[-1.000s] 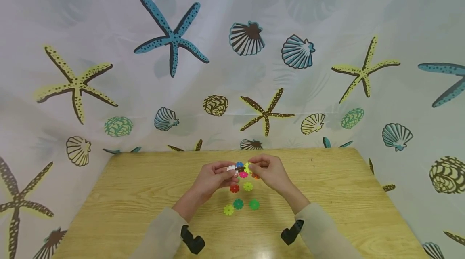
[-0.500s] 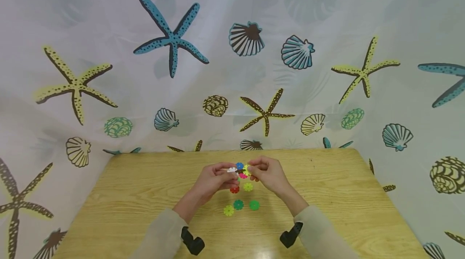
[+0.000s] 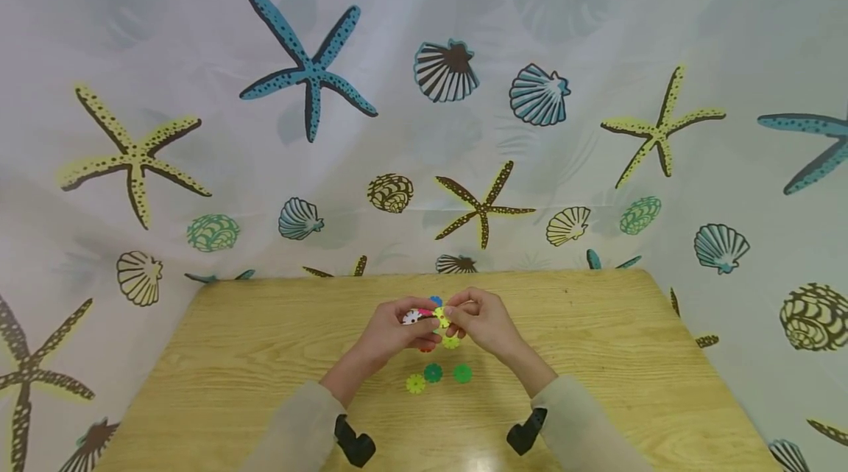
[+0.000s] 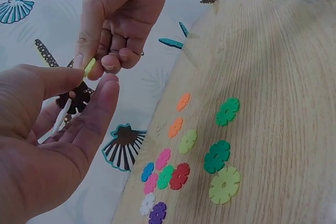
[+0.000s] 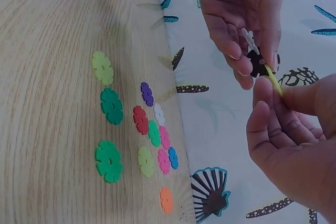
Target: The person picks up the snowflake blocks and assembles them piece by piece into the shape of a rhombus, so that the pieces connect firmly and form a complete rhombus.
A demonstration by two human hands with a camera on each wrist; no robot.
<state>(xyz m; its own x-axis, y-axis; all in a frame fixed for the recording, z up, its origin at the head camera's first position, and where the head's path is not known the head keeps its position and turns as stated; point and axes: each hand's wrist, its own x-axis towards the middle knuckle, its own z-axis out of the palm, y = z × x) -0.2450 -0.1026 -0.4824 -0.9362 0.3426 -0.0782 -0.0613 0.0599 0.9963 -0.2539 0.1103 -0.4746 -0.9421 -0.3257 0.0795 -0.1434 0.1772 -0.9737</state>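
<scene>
My left hand [image 3: 391, 330] holds a white snowflake disc [image 3: 412, 316] joined to a dark brown one [image 4: 76, 98], its thumb and fingers around the pair. Facing it, my right hand [image 3: 486, 321] pinches a yellow snowflake disc [image 5: 274, 81] between thumb and fingers. This yellow disc stands edge-on against the dark disc in the right wrist view; fingers hide how far their slots meet. Both hands are raised above loose discs on the table, among them a dark green disc [image 3: 433, 373], a green disc [image 3: 462, 373] and another yellow disc [image 3: 415, 384].
The wooden table [image 3: 265, 376] carries more notched discs, including red [image 4: 180, 176], purple [image 4: 157, 213], blue [image 4: 147, 171] and orange [image 4: 183, 102] ones. Behind it hangs a pale curtain [image 3: 371, 133] printed with shells and starfish.
Both hands have shifted slightly left and closer together, the yellow disc moving with the right hand. The white disc now shows more of its face to the head camera.
</scene>
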